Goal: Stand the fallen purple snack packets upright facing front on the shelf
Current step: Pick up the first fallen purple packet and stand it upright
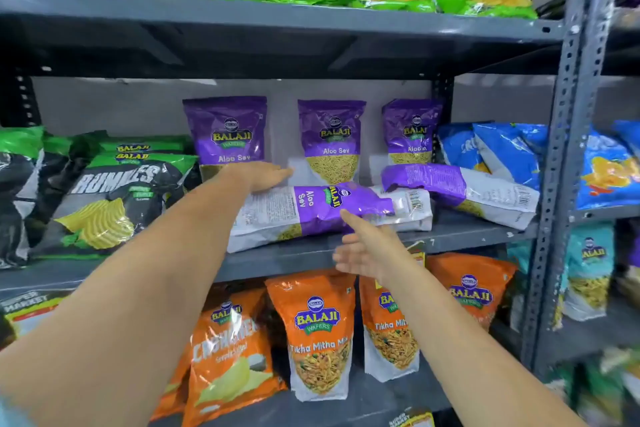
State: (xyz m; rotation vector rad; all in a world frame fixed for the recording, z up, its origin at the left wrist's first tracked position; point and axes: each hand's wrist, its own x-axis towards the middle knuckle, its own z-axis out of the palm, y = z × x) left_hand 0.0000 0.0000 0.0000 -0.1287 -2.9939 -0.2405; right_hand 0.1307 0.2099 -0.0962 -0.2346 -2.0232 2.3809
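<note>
Purple is running right across the middle shelf (450, 236): three upright purple packets are standing at the back, the left one (225, 130), the middle one (330, 139) and the right one (412, 132), all facing front with bare grey wall showing in the gaps between them. In front of them two are lying flat. The near fallen packet (322, 210) is stretching along the shelf's front edge, its label turned sideways and its left end almost flush with the lip. The far fallen packet (460, 189) is lying to the right, back panel up, its right end reaching toward the perforated grey upright (568, 135).

The left hand (266, 177) is reaching in over the near fallen packet's left end, palm down, fingers straight and together, resting at the packet's far edge and covering the foot of the left upright packet; it is closing on nothing. The right hand (367, 250) is hovering just in front of the shelf lip, fingers spread wide and empty, the forefinger pointing at the near fallen packet's purple band; whether it touches, I cannot tell.

Open shelf is showing to the right of the near packet, along the front edge. Black-and-green crisp bags (104, 204) are crowding the left, blue bags (498, 149) the right.
</note>
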